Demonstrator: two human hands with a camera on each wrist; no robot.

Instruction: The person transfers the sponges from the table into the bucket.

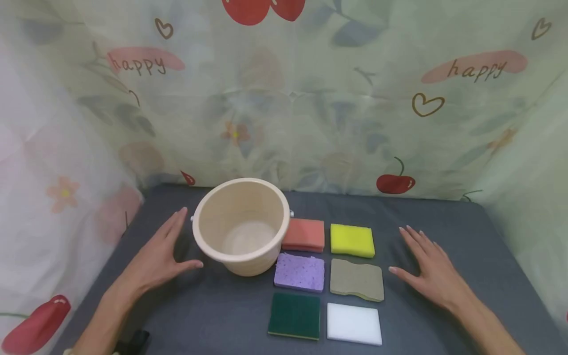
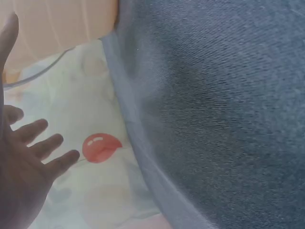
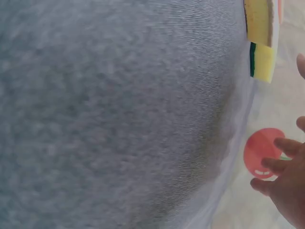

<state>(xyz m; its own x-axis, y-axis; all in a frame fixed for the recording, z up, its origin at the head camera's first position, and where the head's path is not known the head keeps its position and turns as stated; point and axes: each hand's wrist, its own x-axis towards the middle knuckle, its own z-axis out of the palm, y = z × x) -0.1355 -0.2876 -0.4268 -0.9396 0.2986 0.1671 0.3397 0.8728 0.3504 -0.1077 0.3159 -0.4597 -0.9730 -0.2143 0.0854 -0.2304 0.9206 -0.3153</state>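
Observation:
A cream bucket (image 1: 248, 268) stands left of the middle of the table. My left hand (image 1: 155, 261) is just left of it, fingers extended and thumb spread, holding nothing. Right of the bucket lie two columns of sponges: a coral one (image 1: 306, 234) partly behind the bucket, a purple one (image 1: 299, 272) and a dark green scouring pad (image 1: 294, 315); beside them a yellow one (image 1: 352, 240), a grey-beige wavy one (image 1: 356, 279) and a white one (image 1: 353, 323). My right hand (image 1: 432, 271) is right of the grey-beige sponge, fingers spread, touching no sponge.
A dark grey cloth covers the table (image 1: 199, 315). Behind and at both sides hangs a patterned curtain (image 1: 293, 123) with cherries and lettering. A small black object (image 1: 137, 340) shows by the left forearm. The bucket's handle (image 2: 40, 71) appears in the left wrist view.

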